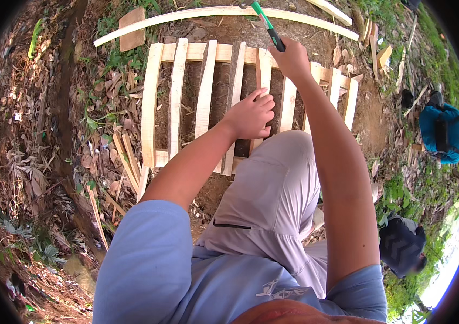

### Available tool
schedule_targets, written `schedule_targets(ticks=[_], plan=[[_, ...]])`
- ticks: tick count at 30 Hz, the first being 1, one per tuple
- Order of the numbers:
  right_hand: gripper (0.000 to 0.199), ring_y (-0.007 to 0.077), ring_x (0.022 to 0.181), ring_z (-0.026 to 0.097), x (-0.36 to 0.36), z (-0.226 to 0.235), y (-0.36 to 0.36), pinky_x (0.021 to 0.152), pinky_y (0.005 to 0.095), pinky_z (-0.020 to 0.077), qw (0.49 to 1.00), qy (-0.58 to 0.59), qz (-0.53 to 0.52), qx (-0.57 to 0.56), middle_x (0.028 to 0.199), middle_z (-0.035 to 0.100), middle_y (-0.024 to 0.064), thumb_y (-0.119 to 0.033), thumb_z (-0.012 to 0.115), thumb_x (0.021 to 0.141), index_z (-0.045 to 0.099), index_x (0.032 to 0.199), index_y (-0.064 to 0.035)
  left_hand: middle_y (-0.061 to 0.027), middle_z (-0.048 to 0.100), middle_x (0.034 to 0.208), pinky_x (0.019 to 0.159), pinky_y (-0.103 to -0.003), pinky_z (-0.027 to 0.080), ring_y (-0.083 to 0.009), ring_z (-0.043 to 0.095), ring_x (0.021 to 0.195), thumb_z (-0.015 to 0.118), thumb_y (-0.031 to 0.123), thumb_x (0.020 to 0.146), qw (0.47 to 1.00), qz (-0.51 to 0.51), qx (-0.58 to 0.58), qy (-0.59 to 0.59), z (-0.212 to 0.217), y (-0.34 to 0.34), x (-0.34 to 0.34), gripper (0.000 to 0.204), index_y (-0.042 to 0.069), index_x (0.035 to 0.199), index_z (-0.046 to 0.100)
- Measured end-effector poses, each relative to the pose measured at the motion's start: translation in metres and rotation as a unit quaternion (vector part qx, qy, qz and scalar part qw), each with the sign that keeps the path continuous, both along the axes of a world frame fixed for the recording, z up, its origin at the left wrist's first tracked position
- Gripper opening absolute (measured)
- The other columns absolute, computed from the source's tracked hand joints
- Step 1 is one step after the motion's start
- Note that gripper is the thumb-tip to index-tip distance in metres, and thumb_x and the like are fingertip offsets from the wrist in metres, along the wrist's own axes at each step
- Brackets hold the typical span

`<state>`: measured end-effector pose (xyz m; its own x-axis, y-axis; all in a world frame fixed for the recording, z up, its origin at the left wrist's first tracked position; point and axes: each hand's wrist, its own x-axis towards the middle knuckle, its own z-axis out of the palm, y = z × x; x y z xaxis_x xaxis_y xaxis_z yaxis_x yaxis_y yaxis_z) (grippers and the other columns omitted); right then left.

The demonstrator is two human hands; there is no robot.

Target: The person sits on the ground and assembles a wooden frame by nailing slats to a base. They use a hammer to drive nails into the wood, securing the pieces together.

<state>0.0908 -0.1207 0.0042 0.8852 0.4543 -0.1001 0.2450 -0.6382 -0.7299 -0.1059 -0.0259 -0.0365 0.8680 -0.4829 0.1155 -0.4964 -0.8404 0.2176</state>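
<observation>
My right hand [292, 58] grips the handle of a hammer [264, 20], green and black. The hammer's head reaches the upper edge of the view, over a long pale batten. Below lies a frame of pale wooden slats set across two rails [221, 52], flat on the ground. My left hand [250, 114] is closed over one wooden slat [263, 70] near the middle of the frame, its fingers curled around the slat's edge. Whether a nail sits between those fingers cannot be seen. My bent knee [289, 156] covers part of the frame's near side.
Beyond the frame lie a long batten [186, 15] and a flat board [132, 29]. Wood offcuts [127, 162] lie at the left, more [383, 56] at the far right. Two people, one in teal [442, 129], one in dark clothing [402, 243], are at the right. Dry leaves cover the ground.
</observation>
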Motion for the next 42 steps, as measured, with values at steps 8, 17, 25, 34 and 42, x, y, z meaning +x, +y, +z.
schedule_targets(ticks=[8, 17, 25, 34, 42], plan=[[0.028, 0.0289, 0.063, 0.063, 0.000, -0.034, 0.017, 0.064, 0.0449, 0.0502, 0.999, -0.045, -0.016, 0.018, 0.074, 0.068, 0.0146, -0.030, 0.076, 0.097, 0.071, 0.101, -0.0023, -0.0104, 0.065, 0.114, 0.130, -0.048, 0.030, -0.0263, 0.055, 0.133, 0.075, 0.039, 0.084, 1.000, 0.002, -0.001, 0.006, 0.002, -0.001, 0.001, 0.034, 0.005, 0.089, 0.073], [0.026, 0.0424, 0.080, 0.070, 0.006, -0.040, 0.011, 0.074, 0.0514, 0.0531, 0.997, -0.018, -0.018, 0.068, 0.081, 0.070, 0.0227, -0.021, 0.075, 0.091, 0.070, 0.107, -0.0006, -0.0112, 0.066, 0.117, 0.130, -0.048, 0.030, -0.0264, 0.055, 0.134, 0.073, 0.041, 0.086, 1.000, 0.001, 0.008, 0.016, 0.004, 0.000, 0.002, 0.036, 0.005, 0.090, 0.073], [0.023, 0.0391, 0.073, 0.067, 0.004, -0.042, 0.008, 0.070, 0.0484, 0.0516, 0.996, -0.025, -0.008, 0.080, 0.078, 0.068, 0.0214, -0.021, 0.074, 0.093, 0.068, 0.105, -0.0022, -0.0123, 0.066, 0.118, 0.131, -0.048, 0.029, -0.0263, 0.054, 0.135, 0.072, 0.040, 0.087, 1.000, 0.005, 0.005, 0.015, 0.001, 0.000, 0.001, 0.036, 0.005, 0.091, 0.074], [0.023, 0.0260, 0.069, 0.060, 0.005, -0.044, 0.001, 0.070, 0.0427, 0.0498, 0.997, -0.019, 0.002, 0.069, 0.076, 0.064, 0.0130, -0.022, 0.074, 0.095, 0.068, 0.106, -0.0026, -0.0114, 0.065, 0.116, 0.131, -0.048, 0.028, -0.0262, 0.054, 0.135, 0.073, 0.039, 0.087, 0.999, 0.002, 0.007, 0.032, 0.002, -0.001, 0.003, 0.035, 0.005, 0.089, 0.073], [0.024, 0.0271, 0.068, 0.061, 0.003, -0.046, 0.003, 0.068, 0.0440, 0.0492, 0.998, -0.014, 0.005, 0.069, 0.073, 0.062, 0.0136, -0.023, 0.073, 0.096, 0.066, 0.101, -0.0012, -0.0107, 0.065, 0.115, 0.130, -0.049, 0.031, -0.0256, 0.054, 0.134, 0.074, 0.038, 0.086, 1.000, 0.001, -0.007, 0.025, 0.000, -0.001, 0.003, 0.034, 0.005, 0.089, 0.072]])
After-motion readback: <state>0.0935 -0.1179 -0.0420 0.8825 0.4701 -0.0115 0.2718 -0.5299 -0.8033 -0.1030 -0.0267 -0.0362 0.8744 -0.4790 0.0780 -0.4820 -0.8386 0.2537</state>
